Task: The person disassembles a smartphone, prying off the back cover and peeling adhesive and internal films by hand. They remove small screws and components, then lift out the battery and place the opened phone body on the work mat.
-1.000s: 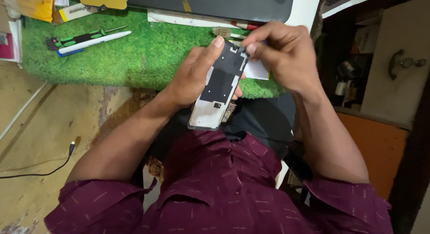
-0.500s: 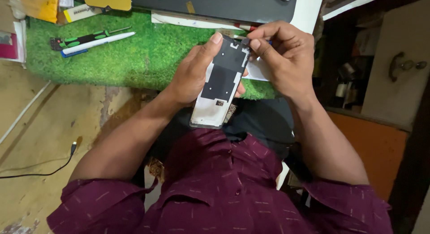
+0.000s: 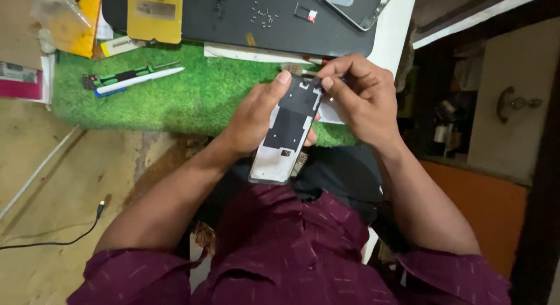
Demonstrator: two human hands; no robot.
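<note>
My left hand (image 3: pixel 254 115) grips an opened phone body (image 3: pixel 287 133), white at its lower end with black inner panels, held tilted above my lap. The thumb lies along its left edge and reaches the top corner. My right hand (image 3: pixel 359 98) is at the phone's upper right corner with fingertips pinched together on something small there; what sits between them is too small to make out. A white scrap (image 3: pixel 331 114) shows just under that hand.
A green turf mat (image 3: pixel 175 98) covers the bench ahead, carrying a green-handled screwdriver (image 3: pixel 125 76) and a white pen-like tool (image 3: pixel 140 81). Behind lie a black work mat (image 3: pixel 280 31) with several tiny screws (image 3: pixel 262 13), a yellow card (image 3: pixel 154 13) and a phone frame (image 3: pixel 356 4). A cable (image 3: pixel 64 238) lies at left.
The view has dropped a little, so more of the black mat shows. My right fingertips have shifted slightly along the phone's top corner. The left hand's grip is unchanged.
</note>
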